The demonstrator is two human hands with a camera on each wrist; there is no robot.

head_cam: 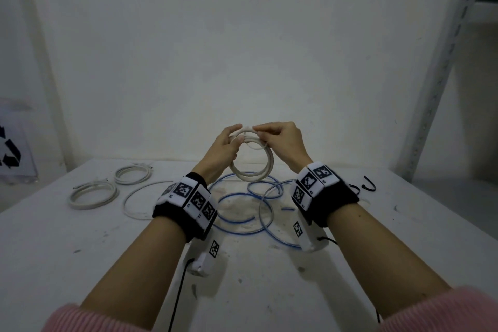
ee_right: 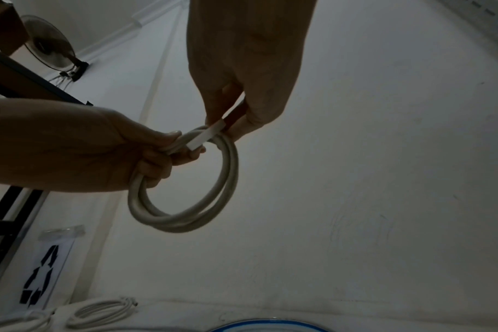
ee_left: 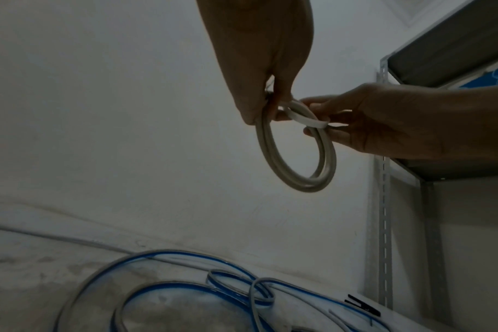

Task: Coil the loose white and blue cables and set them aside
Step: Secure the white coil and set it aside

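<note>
A small white cable coil (head_cam: 253, 170) (ee_left: 299, 170) (ee_right: 185, 211) hangs upright in the air above the table, held at its top by both hands. My left hand (head_cam: 229, 143) (ee_left: 259, 89) (ee_right: 114, 155) curls its fingers round the coil's upper left side. My right hand (head_cam: 275, 137) (ee_right: 230, 112) (ee_left: 356, 125) pinches the cable's flat white end (ee_right: 205, 137) (ee_left: 304, 118) against the top of the coil. A loose blue cable (head_cam: 242, 205) (ee_left: 162, 289) sprawls in loops on the table below the hands. A single loose white loop (head_cam: 137, 202) lies to its left.
Two finished white coils (head_cam: 93, 194) (head_cam: 132, 174) (ee_right: 100, 314) lie at the table's left rear. Black ties (head_cam: 369, 184) (ee_left: 361, 305) lie at the right. A grey metal shelf upright (head_cam: 442, 62) (ee_left: 384, 202) stands at the right, the white wall behind. A recycling sign (head_cam: 10, 153) (ee_right: 40, 276) leans at the left.
</note>
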